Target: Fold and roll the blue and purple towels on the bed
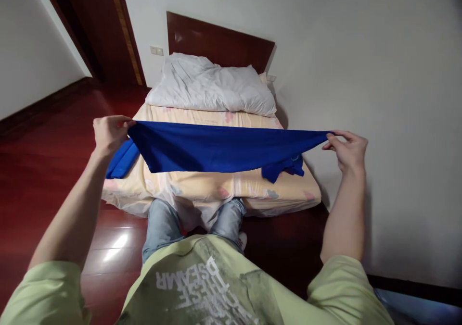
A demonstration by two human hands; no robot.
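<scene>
A blue cloth garment (pixel 212 147) is stretched wide in the air over the foot of the bed. My left hand (pixel 111 131) pinches its upper left corner, and my right hand (pixel 348 147) pinches the far right end between thumb and fingers. The top edge runs nearly straight between my hands, while the lower edge hangs slack. Which kind of garment it is, I cannot tell. On the bed to the left lies a folded blue cloth (pixel 123 160), partly hidden behind my left hand and the held cloth. A crumpled blue cloth (pixel 283 167) shows under the right part.
The bed (pixel 202 190) has a cream floral sheet, with a white quilt (pixel 212 84) heaped by the dark wooden headboard (pixel 216 39). A white wall (pixel 397 99) stands close on the right. Glossy red floor (pixel 46 181) and a wooden door (pixel 90 27) lie to the left.
</scene>
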